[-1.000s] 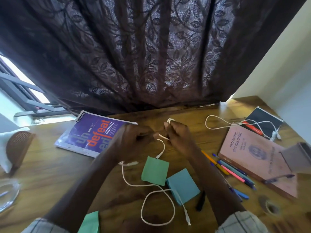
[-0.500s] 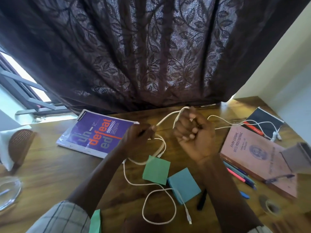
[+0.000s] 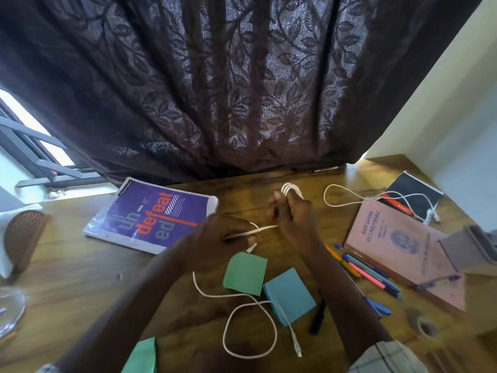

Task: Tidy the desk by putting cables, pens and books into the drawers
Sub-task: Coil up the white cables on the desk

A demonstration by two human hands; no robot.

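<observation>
Right hand: the right hand (image 3: 293, 215) was over the middle of the desk (image 3: 80, 278), with its fingers curled round a few small loops of the white cable (image 3: 251, 331). The loops stood out past the fingers on the far side.
Left hand: the left hand (image 3: 220, 238) was just beside the right one, nearer to the person. Its fingers were pressed together and pinched the same cable, which ran straight between the two hands.
White cable: below the left hand, the rest of it lay on the desk in one wide loop. It crossed the edge of the blue note pad (image 3: 289, 294) and ended in a plug near the front edge.
Second white cable: the second white cable (image 3: 349, 201) lay at the right, well apart from the hands. Part of it was over the pink book (image 3: 398, 246) and the black notebook (image 3: 411, 188).
Books: the purple notebook (image 3: 153, 216) lay flat at the left of the hands, and the pink book lay flat at the right.
Pens: several coloured pens (image 3: 368, 273) lay together just beside the near-left edge of the pink book. A black pen (image 3: 317, 317) lay near the blue note pad.
Note pads: a green note pad (image 3: 246, 273) touched the blue one.
Background: a dark curtain (image 3: 242, 90) hung behind the desk.
Drawers: they were not visible.
</observation>
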